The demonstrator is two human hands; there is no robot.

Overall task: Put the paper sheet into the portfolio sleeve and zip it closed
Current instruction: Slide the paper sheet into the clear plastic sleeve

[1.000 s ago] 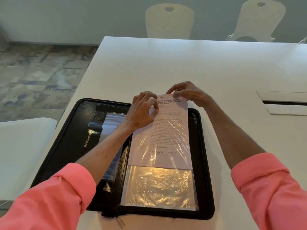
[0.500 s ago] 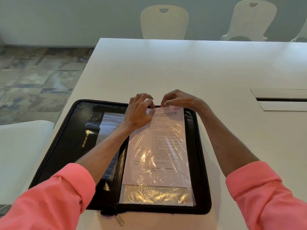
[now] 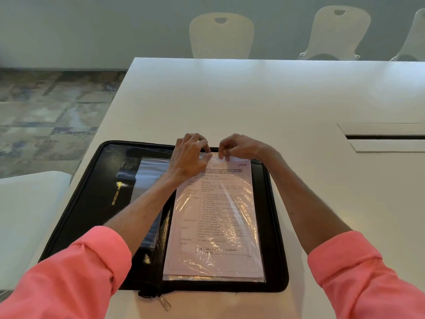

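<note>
Black zip-around portfolio (image 3: pixel 92 203) lies open flat, its zipper pull (image 3: pixel 165 303) hanging off the near edge. On its right half, the printed pale pink paper sheet (image 3: pixel 213 226) sits almost fully inside the crinkled clear plastic sleeve (image 3: pixel 255 226), lying flat.

I am looking at what reads as an office meeting room — a long white table (image 3: pixel 264 100) is stretching away from me with a recessed cable slot (image 3: pixel 386 137) cut into its top on the right. Pale moulded plastic chairs (image 3: pixel 222 35) with handle cut-outs in their backs are lining the far side, pushed in against a plain grey-green wall (image 3: pixel 92 26). Carpet tiles (image 3: pixel 50 116) in mottled grey, blue and brown are covering the floor to the left. A black zip portfolio (image 3: pixel 92 203) stamped in gold with "IMPORTANT PAPER" is lying open on the table, holding a printed form in a clear sleeve — paperwork that is fitting the setting.
</note>
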